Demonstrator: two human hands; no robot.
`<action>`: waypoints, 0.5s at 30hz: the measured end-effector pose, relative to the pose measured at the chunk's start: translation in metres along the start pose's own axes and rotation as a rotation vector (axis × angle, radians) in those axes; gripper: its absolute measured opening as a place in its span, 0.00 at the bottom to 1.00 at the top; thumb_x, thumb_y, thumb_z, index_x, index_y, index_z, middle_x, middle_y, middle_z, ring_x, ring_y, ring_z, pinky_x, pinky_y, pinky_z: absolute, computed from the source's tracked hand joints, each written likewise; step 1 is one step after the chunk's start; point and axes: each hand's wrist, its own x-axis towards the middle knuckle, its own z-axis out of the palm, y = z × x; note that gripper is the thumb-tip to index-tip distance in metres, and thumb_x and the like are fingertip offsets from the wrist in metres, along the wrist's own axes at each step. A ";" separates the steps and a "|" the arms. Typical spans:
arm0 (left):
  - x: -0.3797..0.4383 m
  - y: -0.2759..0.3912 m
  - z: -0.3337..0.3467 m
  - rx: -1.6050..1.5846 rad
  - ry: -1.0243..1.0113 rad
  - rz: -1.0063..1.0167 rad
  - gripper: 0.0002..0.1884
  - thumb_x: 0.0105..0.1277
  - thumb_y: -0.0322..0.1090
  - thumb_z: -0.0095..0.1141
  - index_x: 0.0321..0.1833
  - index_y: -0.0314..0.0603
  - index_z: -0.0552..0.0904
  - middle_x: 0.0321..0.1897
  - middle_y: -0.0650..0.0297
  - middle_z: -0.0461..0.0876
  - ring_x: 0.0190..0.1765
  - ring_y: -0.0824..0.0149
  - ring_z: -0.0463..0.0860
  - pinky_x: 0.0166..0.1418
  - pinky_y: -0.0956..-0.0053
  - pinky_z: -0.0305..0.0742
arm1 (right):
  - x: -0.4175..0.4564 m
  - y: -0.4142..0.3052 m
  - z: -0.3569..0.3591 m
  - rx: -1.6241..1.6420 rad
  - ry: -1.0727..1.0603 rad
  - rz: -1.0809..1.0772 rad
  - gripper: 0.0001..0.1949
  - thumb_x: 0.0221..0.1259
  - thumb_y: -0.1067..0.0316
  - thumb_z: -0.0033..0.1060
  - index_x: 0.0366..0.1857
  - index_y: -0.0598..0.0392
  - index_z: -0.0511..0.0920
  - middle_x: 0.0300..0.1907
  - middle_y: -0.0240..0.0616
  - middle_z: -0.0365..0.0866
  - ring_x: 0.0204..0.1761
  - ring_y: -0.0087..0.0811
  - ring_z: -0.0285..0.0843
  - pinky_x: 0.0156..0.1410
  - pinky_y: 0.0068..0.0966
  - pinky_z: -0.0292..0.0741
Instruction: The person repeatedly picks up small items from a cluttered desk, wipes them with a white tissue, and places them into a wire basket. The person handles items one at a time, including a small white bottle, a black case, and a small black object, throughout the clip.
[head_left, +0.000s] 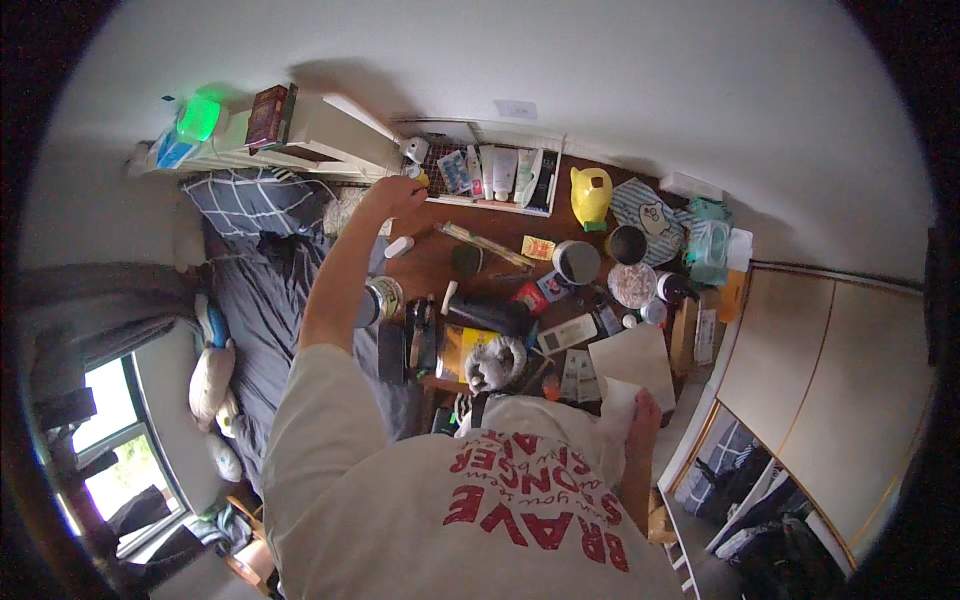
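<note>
My left hand (396, 196) reaches over the far left of the brown desk, at the left end of a white-rimmed wire basket (491, 204) of tubes. Its fingertips are close to a small yellow and white object (416, 175); whether they touch or hold anything is too small to tell. Low at the right, beside my body, my right hand (645, 411) holds a thin white sheet (619, 405), perhaps paper or a wipe. A larger white sheet (637, 360) lies on the desk just beyond it. A grey plush item (495, 363) rests at the near edge.
The desk also bears a yellow container (591, 196), a round white-rimmed jar (577, 262), a black cylindrical item (491, 313), a glass jar (385, 297) and a teal pack (708, 247). A bed (255, 322) adjoins the left side; cabinet doors (780, 322) stand at right.
</note>
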 end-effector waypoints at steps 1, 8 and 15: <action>0.001 -0.001 0.002 -0.002 0.003 0.005 0.22 0.66 0.51 0.43 0.47 0.41 0.82 0.46 0.48 0.83 0.50 0.45 0.81 0.58 0.55 0.74 | 0.000 0.001 0.001 -0.021 0.027 -0.014 0.20 0.71 0.57 0.52 0.53 0.65 0.78 0.49 0.37 0.79 0.50 0.26 0.74 0.59 0.24 0.70; -0.003 0.012 -0.005 -0.063 0.040 0.032 0.19 0.67 0.48 0.41 0.41 0.44 0.81 0.43 0.49 0.83 0.48 0.45 0.82 0.53 0.54 0.75 | -0.008 -0.031 0.009 -0.019 0.020 0.007 0.21 0.71 0.55 0.51 0.52 0.65 0.77 0.48 0.36 0.79 0.49 0.27 0.75 0.60 0.24 0.69; 0.011 0.002 0.012 -0.067 0.034 0.084 0.19 0.68 0.47 0.40 0.40 0.43 0.81 0.43 0.48 0.83 0.47 0.45 0.81 0.50 0.54 0.76 | -0.001 -0.023 0.007 -0.045 0.022 -0.103 0.18 0.71 0.56 0.51 0.46 0.64 0.79 0.40 0.32 0.79 0.44 0.23 0.72 0.54 0.22 0.69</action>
